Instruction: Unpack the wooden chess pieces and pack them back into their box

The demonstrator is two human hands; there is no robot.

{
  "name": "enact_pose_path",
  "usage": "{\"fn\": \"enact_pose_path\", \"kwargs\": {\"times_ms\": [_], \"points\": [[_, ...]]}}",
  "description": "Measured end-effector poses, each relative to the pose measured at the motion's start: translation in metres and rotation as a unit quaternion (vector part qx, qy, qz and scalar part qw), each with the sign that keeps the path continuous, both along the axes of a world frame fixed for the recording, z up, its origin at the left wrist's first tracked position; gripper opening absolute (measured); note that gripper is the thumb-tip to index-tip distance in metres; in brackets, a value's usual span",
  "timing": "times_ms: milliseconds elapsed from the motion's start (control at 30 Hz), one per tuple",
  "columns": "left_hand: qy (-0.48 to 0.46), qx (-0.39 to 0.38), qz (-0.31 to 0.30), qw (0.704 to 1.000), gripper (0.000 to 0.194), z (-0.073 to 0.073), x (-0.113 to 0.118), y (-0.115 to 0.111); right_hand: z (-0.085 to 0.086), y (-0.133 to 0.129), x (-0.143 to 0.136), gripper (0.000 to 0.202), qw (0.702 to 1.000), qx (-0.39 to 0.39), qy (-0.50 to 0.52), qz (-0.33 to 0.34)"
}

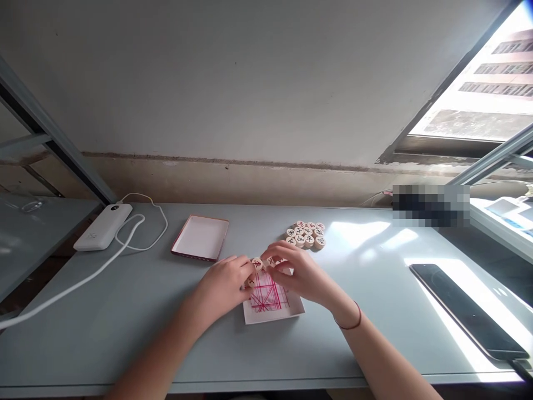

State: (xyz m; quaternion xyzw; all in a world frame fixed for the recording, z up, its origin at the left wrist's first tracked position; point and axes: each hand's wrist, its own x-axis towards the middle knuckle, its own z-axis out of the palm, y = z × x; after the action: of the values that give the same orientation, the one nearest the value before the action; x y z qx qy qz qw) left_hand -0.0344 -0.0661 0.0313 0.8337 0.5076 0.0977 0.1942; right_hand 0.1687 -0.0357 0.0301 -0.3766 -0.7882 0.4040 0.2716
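Observation:
Near the middle of the desk lies a shallow white box [275, 315] with a folded sheet [266, 291] of pink-red lines inside. Round wooden pieces [257, 264] with characters stand at the box's far side, between the hands. My left hand [227, 283] is curled round pieces at the box's left edge, its fingers closed on them. My right hand [297, 272] reaches over the right side, thumb and fingers bent together at a piece [270, 261]; the fingers partly hide it. Behind my right hand, a cluster of several stacked round pieces [308, 233] sits on the desk.
An open box lid [200, 239] lies left of centre. A white power bank [104, 228] with a white cable [94, 275] is at the far left. A dark phone [468, 311] lies at the right on the grey desk [208, 355]. The wall rises behind.

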Motion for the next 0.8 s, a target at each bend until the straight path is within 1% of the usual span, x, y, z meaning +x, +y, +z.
{"fn": "enact_pose_path", "kwargs": {"times_ms": [100,200,300,433,567,667,733,800], "points": [[-0.019,-0.037,0.031,0.999,0.008,0.002,-0.007,0.002,-0.002,-0.008,-0.006,0.022,0.995,0.056,-0.072,0.03],[-0.057,-0.076,0.055,0.994,0.022,0.002,-0.018,0.006,-0.007,-0.014,-0.013,0.018,0.987,0.117,-0.104,0.04],[-0.083,-0.103,0.052,0.99,0.033,-0.001,-0.026,0.009,-0.016,-0.018,-0.021,0.009,0.977,0.168,-0.117,0.064],[-0.092,-0.141,0.053,0.984,0.052,-0.006,-0.028,0.012,-0.024,-0.02,-0.025,0.01,0.956,0.217,-0.182,0.076],[-0.113,-0.158,0.032,0.98,0.057,-0.013,-0.029,0.014,-0.028,-0.021,-0.026,0.011,0.937,0.232,-0.254,0.062],[-0.12,-0.167,0.022,0.978,0.058,-0.016,-0.03,0.015,-0.03,-0.021,-0.03,0.009,0.931,0.232,-0.28,0.046],[-0.111,-0.165,0.024,0.98,0.057,-0.016,-0.028,0.015,-0.029,-0.02,-0.031,0.007,0.934,0.223,-0.276,0.042],[-0.094,-0.137,0.027,0.986,0.056,-0.015,-0.025,0.014,-0.024,-0.018,-0.027,0.007,0.946,0.199,-0.251,0.044]]}}
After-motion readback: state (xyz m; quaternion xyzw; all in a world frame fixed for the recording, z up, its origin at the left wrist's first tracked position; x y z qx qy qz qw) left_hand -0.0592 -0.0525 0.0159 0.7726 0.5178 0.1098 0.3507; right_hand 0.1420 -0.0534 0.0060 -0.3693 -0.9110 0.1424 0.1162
